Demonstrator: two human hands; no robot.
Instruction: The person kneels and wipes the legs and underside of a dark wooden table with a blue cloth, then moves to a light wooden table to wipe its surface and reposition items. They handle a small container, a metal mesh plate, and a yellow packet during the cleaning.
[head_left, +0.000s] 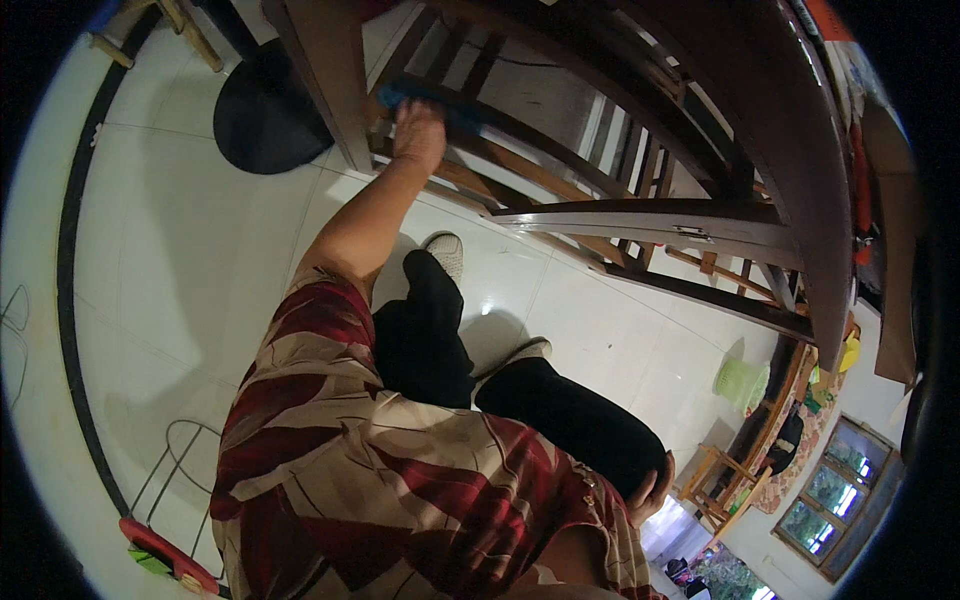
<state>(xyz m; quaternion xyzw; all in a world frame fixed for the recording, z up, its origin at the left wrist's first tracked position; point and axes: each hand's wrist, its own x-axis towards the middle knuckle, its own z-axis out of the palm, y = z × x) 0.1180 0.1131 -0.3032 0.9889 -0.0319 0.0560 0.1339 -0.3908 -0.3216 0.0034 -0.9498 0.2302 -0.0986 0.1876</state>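
Observation:
A blue cloth (391, 95) lies under the fingers of my left hand (421, 135), pressed on a dark wooden rail (517, 142) low in the frame of a wooden table or bench. The hand is somewhat blurred, and its fingertips are partly hidden. My right hand (652, 487) rests on my right knee, over the black trousers (577, 420); only some of its fingers and part of the palm show, with no object visible in it.
A round black base (270, 112) stands left of the wooden frame. A red-topped metal stool (169, 555) is at the lower left. A light green plastic basket (741, 384) and a small wooden chair (716, 487) stand on the right. Slats and rails fill the upper right.

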